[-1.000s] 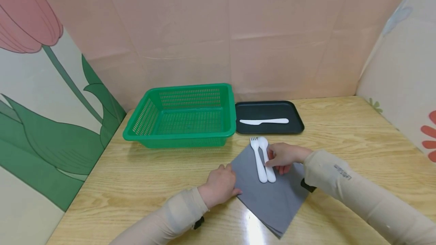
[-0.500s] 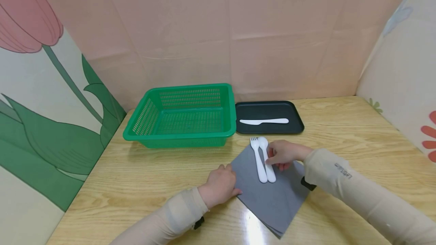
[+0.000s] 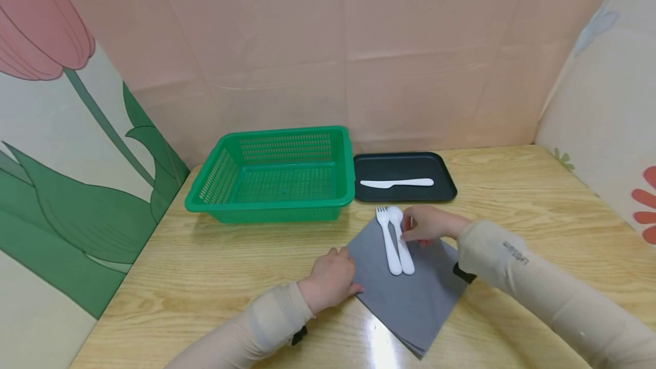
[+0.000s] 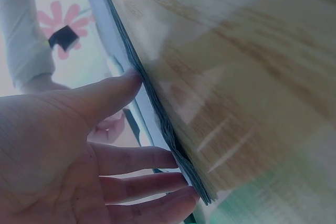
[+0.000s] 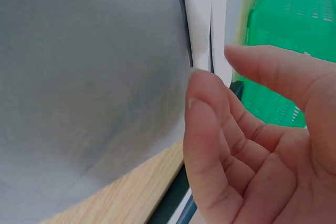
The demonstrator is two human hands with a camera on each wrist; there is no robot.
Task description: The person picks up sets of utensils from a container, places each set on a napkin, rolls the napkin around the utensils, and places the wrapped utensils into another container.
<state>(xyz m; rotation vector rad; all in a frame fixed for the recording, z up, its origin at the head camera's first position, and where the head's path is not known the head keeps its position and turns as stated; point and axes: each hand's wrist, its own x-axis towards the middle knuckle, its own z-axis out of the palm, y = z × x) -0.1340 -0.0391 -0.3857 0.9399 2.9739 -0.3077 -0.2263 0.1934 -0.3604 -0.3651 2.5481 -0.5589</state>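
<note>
A white fork (image 3: 388, 244) and a white spoon (image 3: 403, 246) lie side by side on a grey folded napkin (image 3: 425, 300); their heads reach to its far corner. My right hand (image 3: 427, 224) is at the spoon's right side, with thumb and fingertips right at its upper handle. In the right wrist view, thumb and bent fingers stand apart beside the white handles (image 5: 202, 19). My left hand (image 3: 330, 279) rests at the napkin's left edge. In the left wrist view, its thumb and extended fingers (image 4: 139, 158) touch the layered napkin edge (image 4: 157, 100).
A green mesh basket (image 3: 277, 206) stands at the back left. Against its right side sits a black tray (image 3: 410, 164) bearing a white knife (image 3: 397, 183). The wooden table (image 3: 205, 283) ends at a pink backdrop (image 3: 287, 44), with printed flower panels on both sides.
My right hand has slid slightly away from me along the spoon toward its head. The spoon, fork, napkin and left hand stay in place.
</note>
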